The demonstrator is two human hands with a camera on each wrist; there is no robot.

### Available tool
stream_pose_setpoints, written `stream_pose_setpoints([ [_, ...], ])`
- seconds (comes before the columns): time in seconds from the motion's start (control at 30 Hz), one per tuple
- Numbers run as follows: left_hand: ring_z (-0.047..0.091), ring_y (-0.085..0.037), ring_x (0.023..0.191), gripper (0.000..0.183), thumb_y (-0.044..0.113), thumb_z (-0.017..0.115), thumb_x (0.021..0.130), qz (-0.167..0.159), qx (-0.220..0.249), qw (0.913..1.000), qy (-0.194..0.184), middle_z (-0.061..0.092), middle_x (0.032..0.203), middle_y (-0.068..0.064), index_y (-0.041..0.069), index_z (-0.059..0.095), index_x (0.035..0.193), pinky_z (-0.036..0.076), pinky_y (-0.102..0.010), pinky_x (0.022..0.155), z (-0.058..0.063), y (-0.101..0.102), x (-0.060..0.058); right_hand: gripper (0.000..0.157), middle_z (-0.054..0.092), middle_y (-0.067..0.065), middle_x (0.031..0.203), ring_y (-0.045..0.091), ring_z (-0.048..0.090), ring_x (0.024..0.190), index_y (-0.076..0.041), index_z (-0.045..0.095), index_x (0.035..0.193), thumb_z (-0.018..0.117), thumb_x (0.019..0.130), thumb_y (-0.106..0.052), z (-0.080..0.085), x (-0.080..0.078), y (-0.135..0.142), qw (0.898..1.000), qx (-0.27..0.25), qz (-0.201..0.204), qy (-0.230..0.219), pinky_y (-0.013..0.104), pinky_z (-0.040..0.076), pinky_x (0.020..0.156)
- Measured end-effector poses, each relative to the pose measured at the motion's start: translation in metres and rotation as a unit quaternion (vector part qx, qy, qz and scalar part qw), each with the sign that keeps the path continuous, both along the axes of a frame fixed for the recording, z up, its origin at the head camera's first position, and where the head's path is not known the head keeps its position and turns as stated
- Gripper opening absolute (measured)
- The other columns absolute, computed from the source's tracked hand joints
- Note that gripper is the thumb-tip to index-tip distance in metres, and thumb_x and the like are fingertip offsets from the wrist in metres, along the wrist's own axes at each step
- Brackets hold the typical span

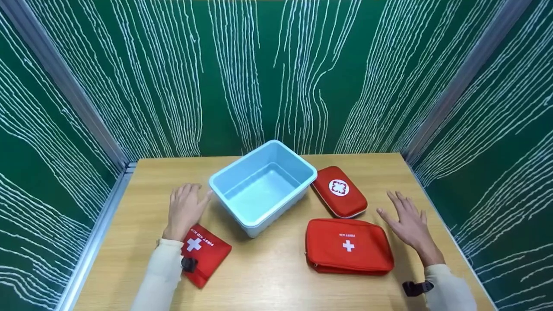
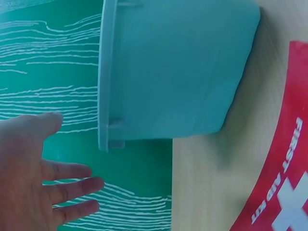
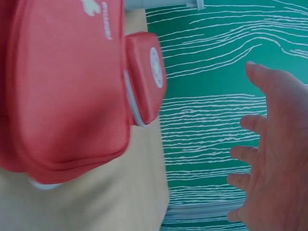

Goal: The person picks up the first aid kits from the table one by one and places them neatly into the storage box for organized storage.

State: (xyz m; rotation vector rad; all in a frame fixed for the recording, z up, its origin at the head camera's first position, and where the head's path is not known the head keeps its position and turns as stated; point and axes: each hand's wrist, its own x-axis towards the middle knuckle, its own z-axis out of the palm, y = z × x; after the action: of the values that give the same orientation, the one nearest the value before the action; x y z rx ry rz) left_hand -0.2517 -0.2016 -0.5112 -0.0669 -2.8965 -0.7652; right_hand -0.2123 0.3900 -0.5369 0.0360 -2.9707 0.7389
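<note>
red zippered first aid bag [image 1: 349, 247] lies just left of the right hand [image 1: 408, 223], long axis crosswise; left hand [image 1: 185, 208] farther; both spread, holding nothing.

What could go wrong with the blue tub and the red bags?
The left hand is close to the tub, so a careless move might bump it.

The tub's corner is right by the case, so if the tub slid that way, it could push the case.

From the head view, the left sleeve overlaps the pouch. If the arm came low, it might drag the pouch along.
</note>
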Motion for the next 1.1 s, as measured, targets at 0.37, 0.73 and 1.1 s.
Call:
stream_pose_setpoints([
  [0.37,0.055,-0.024,0.089,0.041,0.048,0.056,0.095,0.032,0.038,0.9988,-0.007,0.063,0.087,-0.007,0.008,0.065,0.093,0.038,-0.042,0.087,-0.016,0.020,0.002,0.089,0.016,0.031,0.157,0.055,0.012,0.141,-0.006,0.019,0.155,0.048,0.093,-0.064,-0.037,0.024,0.002,0.995,-0.028,-0.034,-0.084,0.078,-0.004,0.104],
  [0.73,0.055,-0.018,0.070,0.042,0.051,0.056,0.094,0.034,0.066,0.9970,-0.023,0.056,0.068,-0.002,0.013,0.059,0.076,0.038,-0.037,0.084,-0.020,0.029,0.004,0.102,0.033,0.032,0.141,0.050,0.035,0.124,0.006,0.037,0.142,0.050,0.083,-0.076,-0.069,0.043,-0.002,0.982,-0.020,-0.096,-0.163,0.069,0.027,0.104],
  [1.1,0.048,-0.018,0.057,0.049,0.048,0.055,0.096,0.015,0.063,0.9978,-0.009,0.048,0.055,-0.004,0.011,0.053,0.064,0.033,-0.034,0.072,-0.023,0.038,0.003,0.100,0.046,0.031,0.121,0.041,0.045,0.106,0.017,0.040,0.133,0.050,0.087,-0.072,-0.079,0.049,0.002,0.966,-0.069,-0.113,-0.220,0.054,0.043,0.091],
])
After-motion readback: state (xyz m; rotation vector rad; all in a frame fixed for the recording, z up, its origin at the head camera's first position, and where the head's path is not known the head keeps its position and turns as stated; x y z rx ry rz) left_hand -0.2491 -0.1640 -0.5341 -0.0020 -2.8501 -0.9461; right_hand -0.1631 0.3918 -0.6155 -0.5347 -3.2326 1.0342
